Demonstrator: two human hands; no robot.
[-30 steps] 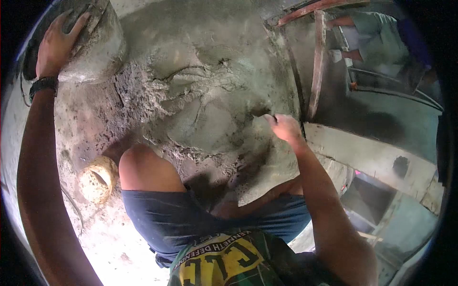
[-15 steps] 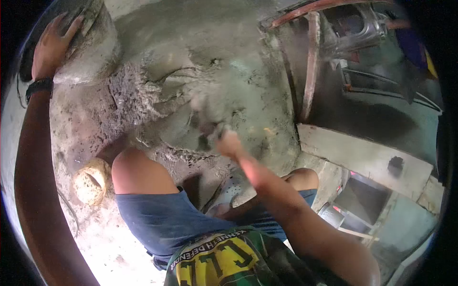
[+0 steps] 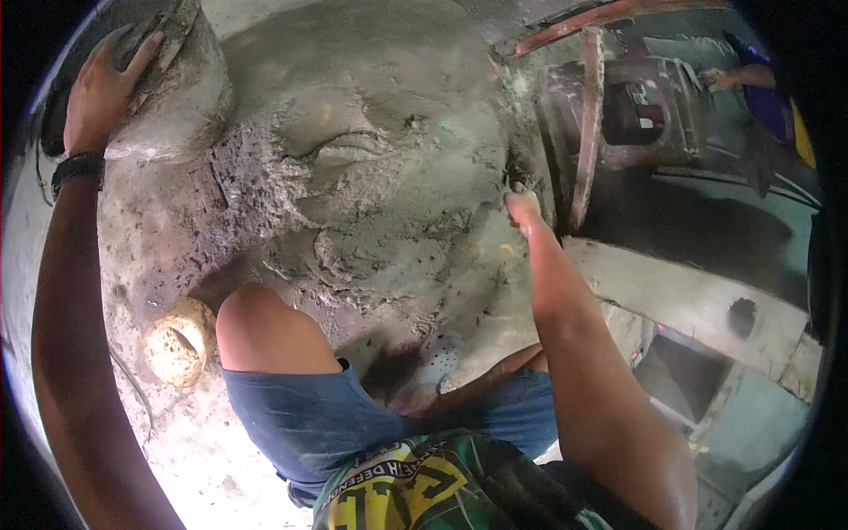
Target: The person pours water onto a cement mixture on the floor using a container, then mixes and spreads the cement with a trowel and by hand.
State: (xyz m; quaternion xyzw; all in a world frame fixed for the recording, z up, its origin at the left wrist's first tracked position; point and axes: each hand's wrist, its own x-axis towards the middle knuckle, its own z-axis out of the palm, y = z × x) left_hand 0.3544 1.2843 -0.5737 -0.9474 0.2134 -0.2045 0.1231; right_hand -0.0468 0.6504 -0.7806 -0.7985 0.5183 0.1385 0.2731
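My left hand [image 3: 95, 99] lies with fingers spread on the rim of a rounded, cement-crusted container or sack [image 3: 181, 102] at the upper left; its exact kind is unclear. At the right side of a patch of wet grey cement [image 3: 380, 194], my right hand [image 3: 523, 208] is closed around a small trowel-like tool [image 3: 513, 177]. Only a thin, dark part of that tool shows beyond my fingers. The cement is lumpy and ridged in the middle and smoother towards the top and right.
Beside my knee stands a pale round object with a slot-like hollow [image 3: 179, 343]. A wooden post [image 3: 587, 128] and a board with a hole [image 3: 689, 287] border the right side. Past them, another person's hand [image 3: 730, 79] is near a grey basin-like frame [image 3: 689, 106].
My right hand has moved right and upward from the middle of the cement to its right edge. My left hand stays on the rounded container. The other person's hand is now clearer.
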